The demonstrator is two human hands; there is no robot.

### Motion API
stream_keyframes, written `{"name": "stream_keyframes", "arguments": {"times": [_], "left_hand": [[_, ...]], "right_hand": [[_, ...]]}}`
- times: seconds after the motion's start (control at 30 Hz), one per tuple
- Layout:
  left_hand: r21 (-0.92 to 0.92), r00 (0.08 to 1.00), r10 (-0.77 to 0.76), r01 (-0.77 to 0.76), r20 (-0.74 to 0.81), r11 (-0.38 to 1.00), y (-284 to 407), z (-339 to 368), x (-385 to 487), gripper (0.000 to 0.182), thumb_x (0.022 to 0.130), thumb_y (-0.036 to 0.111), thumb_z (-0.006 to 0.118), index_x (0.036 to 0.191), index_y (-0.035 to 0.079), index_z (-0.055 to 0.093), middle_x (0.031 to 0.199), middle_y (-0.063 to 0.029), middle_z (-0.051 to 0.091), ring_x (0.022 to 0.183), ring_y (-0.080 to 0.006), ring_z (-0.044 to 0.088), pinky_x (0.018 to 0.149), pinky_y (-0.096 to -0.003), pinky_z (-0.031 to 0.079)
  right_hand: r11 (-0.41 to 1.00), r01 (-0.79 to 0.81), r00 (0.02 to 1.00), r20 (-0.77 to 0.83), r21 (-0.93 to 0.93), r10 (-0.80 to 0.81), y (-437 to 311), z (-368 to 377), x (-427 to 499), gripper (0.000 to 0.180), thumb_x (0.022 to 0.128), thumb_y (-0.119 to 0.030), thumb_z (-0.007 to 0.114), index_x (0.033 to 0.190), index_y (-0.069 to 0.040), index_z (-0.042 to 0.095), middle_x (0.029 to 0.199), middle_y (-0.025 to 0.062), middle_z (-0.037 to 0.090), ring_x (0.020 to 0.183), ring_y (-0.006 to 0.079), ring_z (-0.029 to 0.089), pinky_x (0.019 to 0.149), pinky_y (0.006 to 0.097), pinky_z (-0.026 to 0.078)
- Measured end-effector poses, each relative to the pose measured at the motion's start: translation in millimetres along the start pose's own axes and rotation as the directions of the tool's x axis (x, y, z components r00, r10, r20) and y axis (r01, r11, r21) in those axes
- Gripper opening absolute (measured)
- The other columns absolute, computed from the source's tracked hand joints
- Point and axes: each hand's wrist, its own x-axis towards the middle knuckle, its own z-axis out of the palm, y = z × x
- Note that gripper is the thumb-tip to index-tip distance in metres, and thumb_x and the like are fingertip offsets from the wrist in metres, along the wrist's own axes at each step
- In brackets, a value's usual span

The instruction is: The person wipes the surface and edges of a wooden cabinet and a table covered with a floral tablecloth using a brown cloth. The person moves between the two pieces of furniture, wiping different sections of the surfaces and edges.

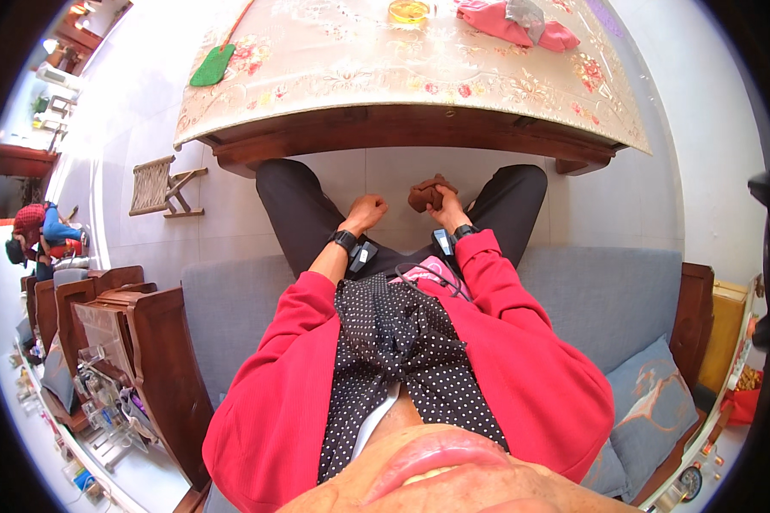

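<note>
My right hand (448, 208) grips a crumpled brown cloth (427, 193), which bunches up beyond the fingers between my knees. My left hand (367, 211) is raised above my lap, a short way to the left of the cloth. Its fingers are curled in, and whether something small lies inside them cannot be seen. Black bands circle both wrists, with small box-like devices beside them. A pink item with a dark cable (431, 276) rests at my lap.
Ahead stands a wooden table under a floral tablecloth (359, 77), bearing a green fly swatter (213, 65), a bowl of yellow liquid (409, 11) and pink cloth (500, 22). A folding stool (152, 186) stands left. Beneath me is a grey sofa (231, 301). Another person (35, 227) is far left.
</note>
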Motion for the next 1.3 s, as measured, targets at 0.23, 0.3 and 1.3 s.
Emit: {"name": "stream_keyframes", "arguments": {"times": [0.23,0.3,1.3], "left_hand": [[-0.010,0.993,-0.065,0.066,0.095,0.998,3,-2,-1,0.031,0.085,0.029,0.061,0.099,0.005,0.072,0.093,-0.0177,0.072,0.089,-0.0334,0.068,0.080,-0.0418,0.052],[-0.006,0.993,-0.067,0.068,0.097,0.998,4,-3,-2,0.031,0.085,0.029,0.061,0.100,0.005,0.072,0.095,-0.0177,0.072,0.089,-0.0332,0.068,0.081,-0.0416,0.052],[-0.401,0.991,0.097,-0.126,-0.092,0.907,21,-8,-1,0.050,0.090,0.022,0.061,0.134,-0.001,0.054,0.124,-0.0221,0.063,0.115,-0.0323,0.060,0.099,-0.0383,0.047]], "right_hand": [[1.000,0.013,1.000,0.017,0.010,-0.013,2,-4,7,0.035,0.090,-0.036,0.068,0.119,-0.021,0.056,0.122,0.0009,0.054,0.107,0.0238,0.046,0.074,0.0425,0.046],[1.000,0.011,0.998,0.056,-0.013,-0.010,1,-5,9,0.037,0.089,-0.037,0.068,0.120,-0.022,0.056,0.125,0.0021,0.054,0.109,0.0243,0.047,0.077,0.0432,0.046],[0.965,0.044,0.805,0.581,-0.258,0.118,-18,26,-71,0.035,0.101,-0.030,0.054,0.125,-0.006,0.061,0.123,0.0082,0.066,0.113,0.0218,0.061,0.101,0.0362,0.048]]}}
